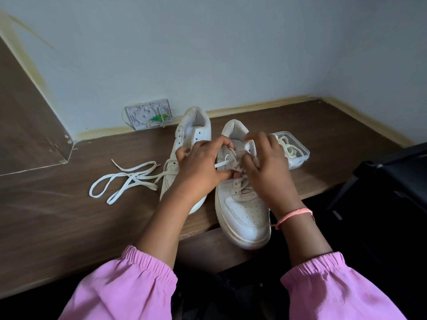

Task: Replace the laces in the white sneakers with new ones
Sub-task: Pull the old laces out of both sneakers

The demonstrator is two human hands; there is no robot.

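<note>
Going from the left of the surface (57,218), we count one loose lace (124,179) lying in loops, well apart from both hands and just beside the left sneaker (184,144), whose upper eyelets look bare. That makes two white sneakers, side by side with heels toward the wall and toes toward us; the right sneaker (242,204) sticks out over the surface's near edge. Our left hand (198,167) reaches across the left sneaker to the right one, its fingers curled and pinching a lace at the eyelets. Our right hand (265,165) sits on the far side of the same sneaker, fingers bent around the lace (228,160) still threaded in it. We judge this is the unlacing of the right sneaker. The lace runs across the shoe, while the shoe's long axis points from us to the wall, so the next pull goes up and out of the eyelets, and both hands are equally near. At the right, near the back edge, one clear box (298,158) holds coiled laces; how many, we cannot tell.
</note>
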